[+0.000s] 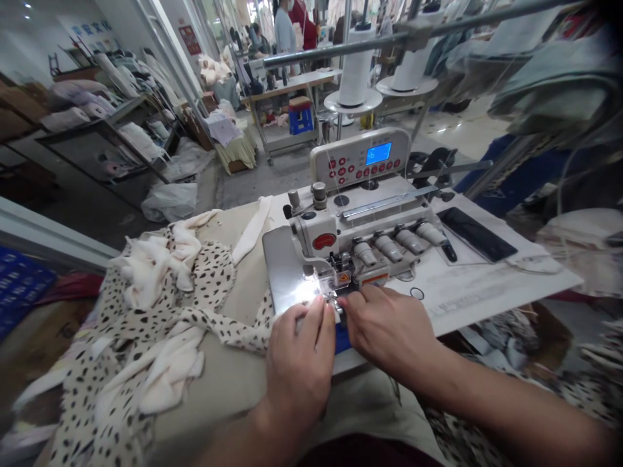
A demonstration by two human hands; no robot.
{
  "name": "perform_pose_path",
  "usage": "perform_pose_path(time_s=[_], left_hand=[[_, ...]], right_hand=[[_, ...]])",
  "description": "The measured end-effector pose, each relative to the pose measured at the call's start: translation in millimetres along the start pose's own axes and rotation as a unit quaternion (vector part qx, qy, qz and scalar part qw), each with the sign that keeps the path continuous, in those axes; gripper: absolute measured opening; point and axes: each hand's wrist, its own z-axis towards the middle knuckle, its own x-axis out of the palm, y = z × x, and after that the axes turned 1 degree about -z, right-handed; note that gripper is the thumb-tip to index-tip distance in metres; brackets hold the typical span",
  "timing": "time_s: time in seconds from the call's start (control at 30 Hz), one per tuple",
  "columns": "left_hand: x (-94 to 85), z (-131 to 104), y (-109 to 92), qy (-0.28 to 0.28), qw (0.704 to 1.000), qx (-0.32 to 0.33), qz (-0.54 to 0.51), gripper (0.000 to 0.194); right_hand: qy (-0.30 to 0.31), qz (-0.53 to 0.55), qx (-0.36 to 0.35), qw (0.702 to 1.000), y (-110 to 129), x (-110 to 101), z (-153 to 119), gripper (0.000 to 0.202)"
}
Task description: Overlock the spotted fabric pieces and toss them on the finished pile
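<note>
A white overlock sewing machine (360,227) stands in front of me, its lamp lighting the needle area (331,292). My left hand (302,357) is at the left of the presser foot, fingers closed together and bent over the end of a cream fabric strip with dark spots (238,331). That strip runs in from the left and disappears behind the hand. My right hand (387,327) is curled in a pinch just right of the needle area, fingertips close to the left ones. What it pinches is hidden.
Spotted and plain cream fabric (160,272) lies heaped on the table's left. A black phone (477,233) rests at the right, near a small black ring (416,294). Thread cones (357,68) stand behind the machine under a metal bar (341,48). People (292,29) are in the background.
</note>
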Motion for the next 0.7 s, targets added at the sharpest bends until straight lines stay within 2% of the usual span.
perform_pose_path(time_s=[0.13, 0.4, 0.57, 0.7], left_hand=[[2.1, 0, 1, 0.014, 1.0, -0.005, 0.015, 0.031], [5.2, -7, -3, 0.004, 0.999, 0.005, 0.042, 0.039], [5.9, -10, -2, 0.014, 0.999, 0.003, 0.038, 0.042], [3.3, -10, 1, 0.014, 1.0, 0.016, 0.022, 0.042]], right_hand=[[-0.024, -0.012, 0.009, 1.0, 1, 4, 2, 0.033], [-0.07, 0.004, 0.017, 0.997, 3, 9, 1, 0.033], [-0.125, 0.051, 0.045, 0.99, -2, 24, -20, 0.038], [-0.135, 0.133, 0.067, 0.98, -8, 44, -41, 0.039]])
